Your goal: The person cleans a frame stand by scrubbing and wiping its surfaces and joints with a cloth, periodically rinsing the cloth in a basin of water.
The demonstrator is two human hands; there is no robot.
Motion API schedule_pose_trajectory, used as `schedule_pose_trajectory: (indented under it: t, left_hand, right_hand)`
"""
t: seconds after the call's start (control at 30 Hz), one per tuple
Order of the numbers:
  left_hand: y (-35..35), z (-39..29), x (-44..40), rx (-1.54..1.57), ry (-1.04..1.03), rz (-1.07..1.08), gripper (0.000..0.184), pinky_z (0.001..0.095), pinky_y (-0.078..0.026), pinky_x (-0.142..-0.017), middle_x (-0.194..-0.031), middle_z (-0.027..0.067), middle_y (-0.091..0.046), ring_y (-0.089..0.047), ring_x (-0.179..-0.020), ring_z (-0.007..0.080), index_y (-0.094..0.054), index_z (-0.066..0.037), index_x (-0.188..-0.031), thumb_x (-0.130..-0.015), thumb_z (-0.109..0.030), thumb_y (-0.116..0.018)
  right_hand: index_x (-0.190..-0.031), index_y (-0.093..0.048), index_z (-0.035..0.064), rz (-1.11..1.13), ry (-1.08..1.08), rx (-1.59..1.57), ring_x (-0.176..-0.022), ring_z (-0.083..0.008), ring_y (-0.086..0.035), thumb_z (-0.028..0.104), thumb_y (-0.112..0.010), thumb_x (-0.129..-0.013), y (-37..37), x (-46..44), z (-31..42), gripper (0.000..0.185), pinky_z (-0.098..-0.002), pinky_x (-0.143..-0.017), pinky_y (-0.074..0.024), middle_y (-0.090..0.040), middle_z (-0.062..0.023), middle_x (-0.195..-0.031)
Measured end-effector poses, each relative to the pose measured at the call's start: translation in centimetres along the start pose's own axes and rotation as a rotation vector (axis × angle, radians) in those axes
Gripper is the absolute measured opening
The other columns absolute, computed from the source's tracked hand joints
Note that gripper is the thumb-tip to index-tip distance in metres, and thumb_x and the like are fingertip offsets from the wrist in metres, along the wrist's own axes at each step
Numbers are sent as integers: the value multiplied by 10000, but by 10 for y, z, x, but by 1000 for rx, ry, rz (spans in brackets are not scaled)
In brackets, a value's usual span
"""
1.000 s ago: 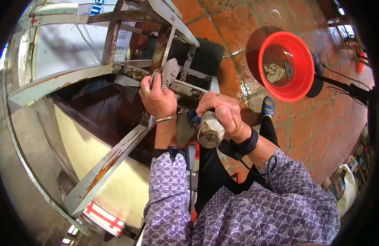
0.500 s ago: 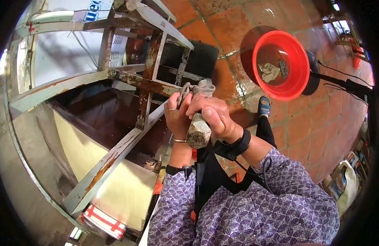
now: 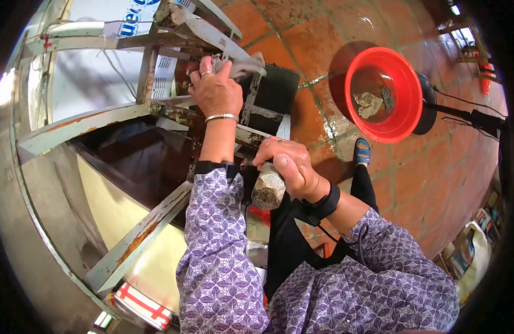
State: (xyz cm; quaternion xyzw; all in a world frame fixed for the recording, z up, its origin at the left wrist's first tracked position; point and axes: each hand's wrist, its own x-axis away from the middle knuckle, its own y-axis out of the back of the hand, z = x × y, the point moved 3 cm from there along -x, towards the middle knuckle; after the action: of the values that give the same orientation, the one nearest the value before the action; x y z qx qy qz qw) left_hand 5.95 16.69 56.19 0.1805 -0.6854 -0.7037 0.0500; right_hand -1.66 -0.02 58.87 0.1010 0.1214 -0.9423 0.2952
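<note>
My left hand (image 3: 217, 92) is stretched forward over a worn wooden frame (image 3: 156, 220) with peeling whitish paint. Its fingers press a wet grey rag (image 3: 243, 65) against an upper bar, and part of the rag trails off to the right. My right hand (image 3: 290, 167) is wrapped round a thick, rough wooden post (image 3: 269, 189), whose cut end faces me. Whether this post is joined to the frame is hidden.
On the wet tiled floor (image 3: 396, 189) at the right stands a red basin (image 3: 384, 133) with water and a crumpled cloth (image 3: 368, 104) inside. Beneath the frame is a box-like piece with a dark top (image 3: 129, 161). My sandalled foot (image 3: 362, 151) is near the basin.
My left hand has left the post and moved forward and left with the rag, onto the frame's upper bar. My right hand keeps hold of the post.
</note>
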Motion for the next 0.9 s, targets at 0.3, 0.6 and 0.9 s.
schedule_pose_trajectory:
  t: [0.3,0.6,0.9]
  left_hand:
    - [20,57,96,107,155,32,424,456,-415,-845,-1195,112,-503,-478,-1011,357,-612,-196,-1121,-725,-64,-538]
    - [17,85,179,-223,468,291,215,399,-403,-901,-1119,208,-508,-479,-1029,360,-627,52,-891,-761,-87,-529]
    - [0,68,151,165,356,-17,386,445,-403,-913,-1167,293,-471,-471,-1044,447,-530,53,-1104,-764,-116,-459]
  right_hand:
    - [-782,-575,0,22,-97,-38,-707,-331,-558,225,-371,-896,1,-2,1,324,-378,-672,-438,-587,-149,-763]
    - [-788,-570,15,44,-63,-31,-714,-324,-559,215,-378,-899,4,-5,-1,299,-367,-705,-430,-583,-139,-755]
    - [-793,-573,7,71,-115,-52,-725,-324,-562,230,-380,-903,4,-6,2,315,-371,-708,-438,-587,-146,-766]
